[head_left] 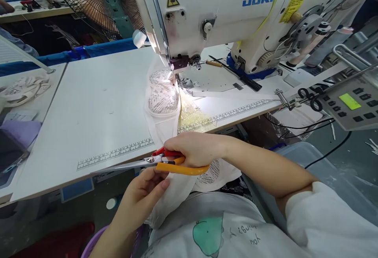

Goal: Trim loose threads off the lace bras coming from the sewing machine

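A white bra (162,98) with lace cups lies under the needle area of the sewing machine (224,18), and its pale fabric runs down over the table edge to my lap. My right hand (195,150) is closed around scissors (183,168) with orange and red handles. Their grey blades point left along the table's front edge. Just below the scissors, my left hand (147,195) pinches the white fabric between thumb and fingers. Another lace cup (209,173) hangs by my lap, partly hidden by my right hand and the scissors.
The white table (97,104) has a printed ruler along its front edge. A black-handled tool (251,83) lies by the machine base. A control panel (351,98) juts out at right. A fan (97,2) stands behind; a plastic bin (307,159) sits at lower right.
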The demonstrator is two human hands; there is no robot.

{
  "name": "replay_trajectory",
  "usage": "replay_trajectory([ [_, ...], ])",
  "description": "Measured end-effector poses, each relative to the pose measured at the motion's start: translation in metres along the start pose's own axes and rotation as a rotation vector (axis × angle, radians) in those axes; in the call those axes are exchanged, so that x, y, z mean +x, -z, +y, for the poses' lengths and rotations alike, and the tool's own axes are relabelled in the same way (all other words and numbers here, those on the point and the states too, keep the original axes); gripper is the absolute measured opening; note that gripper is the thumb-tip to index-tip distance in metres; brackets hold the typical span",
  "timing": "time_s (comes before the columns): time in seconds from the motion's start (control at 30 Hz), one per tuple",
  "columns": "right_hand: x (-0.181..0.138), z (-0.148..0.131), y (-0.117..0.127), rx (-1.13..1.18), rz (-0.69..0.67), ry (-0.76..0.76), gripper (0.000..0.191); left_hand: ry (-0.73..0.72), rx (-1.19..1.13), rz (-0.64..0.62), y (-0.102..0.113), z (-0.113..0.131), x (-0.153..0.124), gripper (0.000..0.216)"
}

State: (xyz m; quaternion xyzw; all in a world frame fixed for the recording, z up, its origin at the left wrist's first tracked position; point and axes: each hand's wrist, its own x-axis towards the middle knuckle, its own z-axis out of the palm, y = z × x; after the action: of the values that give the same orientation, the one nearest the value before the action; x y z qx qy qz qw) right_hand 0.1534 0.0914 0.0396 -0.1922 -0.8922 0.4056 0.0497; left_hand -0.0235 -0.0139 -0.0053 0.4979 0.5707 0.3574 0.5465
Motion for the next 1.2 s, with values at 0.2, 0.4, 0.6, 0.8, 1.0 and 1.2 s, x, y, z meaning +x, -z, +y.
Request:
replay_trajectory([
  [0.2, -0.003, 0.002, -0.009, 0.107, 0.073, -0.067, 0.024, 0.032, -0.122, -0.035, -0.008, -0.001, 0.004, 0.019],
  [0.4, -0.039, 0.010, -0.044, 0.476, 0.367, -0.170, 0.027, 0.146, -0.361, 0.035, -0.011, -0.008, 0.002, 0.026],
  [0.6, -0.078, 0.015, -0.078, 0.318, 0.038, -0.207, 0.034, 0.200, -0.409, 0.059, -0.010, -0.008, 0.003, 0.028],
  [0.8, -0.074, 0.013, -0.091, 0.284, 0.000, -0.331, 0.033, 0.237, -0.365, 0.045, -0.014, -0.009, 0.003, 0.026],
  [1.0, -0.065, 0.006, -0.089, 0.245, 0.033, -0.373, 0.034, 0.235, -0.339, 0.047, -0.018, -0.010, 0.001, 0.025],
  [1.2, -0.061, 0.005, -0.097, 0.253, 0.066, -0.432, 0.032, 0.213, -0.349, 0.056, -0.018, -0.007, 0.001, 0.026],
])
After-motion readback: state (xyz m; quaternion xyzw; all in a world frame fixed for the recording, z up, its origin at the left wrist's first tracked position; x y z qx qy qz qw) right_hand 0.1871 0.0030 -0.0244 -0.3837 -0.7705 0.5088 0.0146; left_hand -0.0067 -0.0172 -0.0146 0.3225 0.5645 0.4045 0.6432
